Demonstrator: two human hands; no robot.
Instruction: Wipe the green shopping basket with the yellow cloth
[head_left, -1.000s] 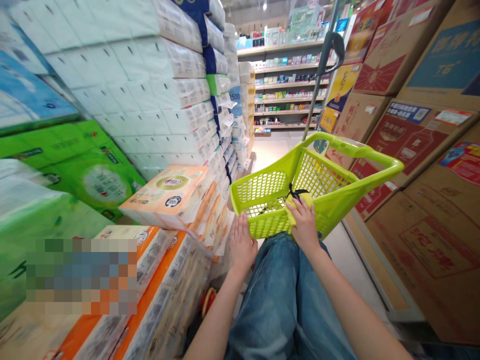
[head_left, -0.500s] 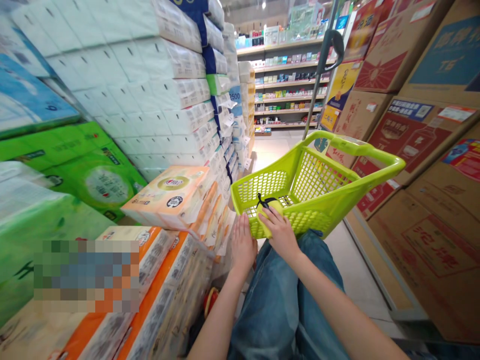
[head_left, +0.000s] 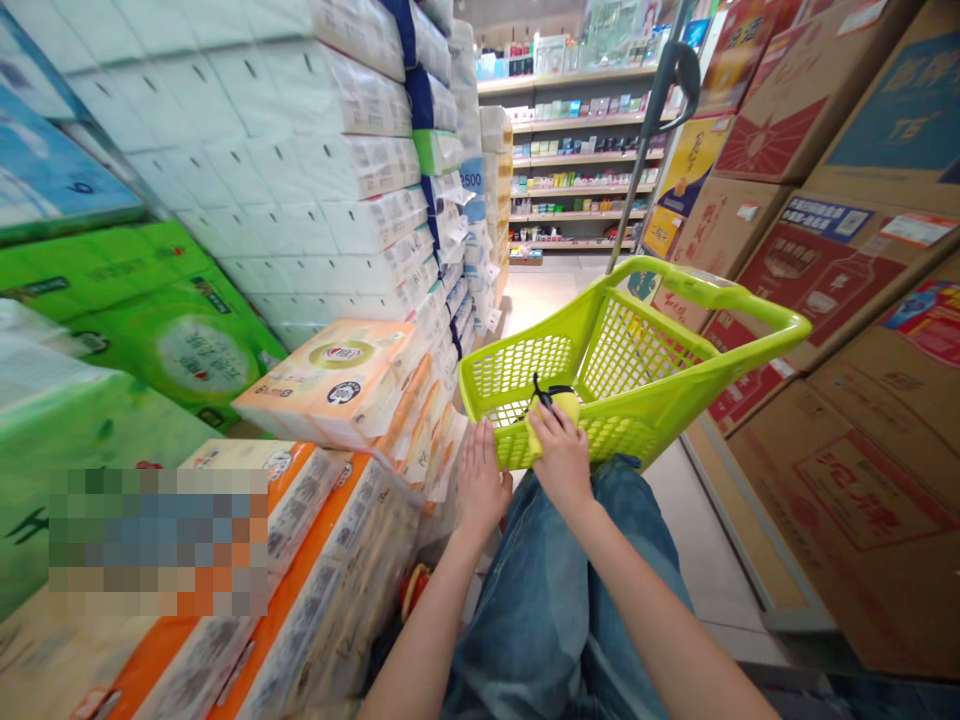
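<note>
A lime-green shopping basket (head_left: 660, 408) with latticed sides and a raised loop handle stands tilted before my knees. My left hand (head_left: 481, 478) grips its near left corner, fingers extended along the rim and thumb mostly hidden. In my right hand (head_left: 561, 460) is a yellow cloth (head_left: 568, 403) with black edging and a black strap, pressed over the near rim. Part of the cloth hangs inside the basket, and the rest lies under my fingers.
Wrapped tissue packs (head_left: 330, 370) are stacked close on my left, beside a tall white stack (head_left: 292, 170). Cardboard cartons (head_left: 862, 480) line the right side. Behind the basket a grey pole (head_left: 636, 185) rises. Stocked shelves (head_left: 577, 165) stand at the aisle's far end.
My right hand and the cloth have shifted slightly right and up along the rim. My left hand stays at the corner. The view has tilted a little.
</note>
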